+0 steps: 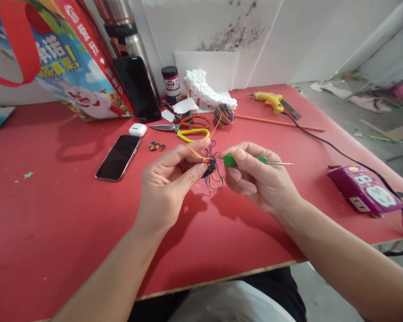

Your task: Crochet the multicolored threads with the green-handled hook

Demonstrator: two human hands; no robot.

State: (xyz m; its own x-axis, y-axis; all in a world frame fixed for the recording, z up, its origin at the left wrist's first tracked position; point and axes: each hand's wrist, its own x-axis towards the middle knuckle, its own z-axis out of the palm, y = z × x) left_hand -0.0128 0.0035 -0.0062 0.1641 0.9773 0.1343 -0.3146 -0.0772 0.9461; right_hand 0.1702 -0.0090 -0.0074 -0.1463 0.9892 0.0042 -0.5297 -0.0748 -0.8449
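My left hand (169, 181) pinches a small multicoloured crochet piece (210, 164) between thumb and fingers, above the red table (70, 223). Loose strands of the rainbow yarn hang below it, and one strand runs up to a yarn ball (224, 114) at the back. My right hand (255, 179) grips a crochet hook by its green handle (233, 160). The hook's metal end sticks out to the right past my fingers, and its other end meets the crochet piece.
A phone (118, 157) and white earbud case (137, 129) lie to the left. Scissors (183, 129), a yellow glue gun (270, 100), a thin stick (278, 123), a small jar (171, 84) and white foam (208, 91) sit behind. A purple power strip (366, 190) lies right, a printed bag (63, 62) back left.
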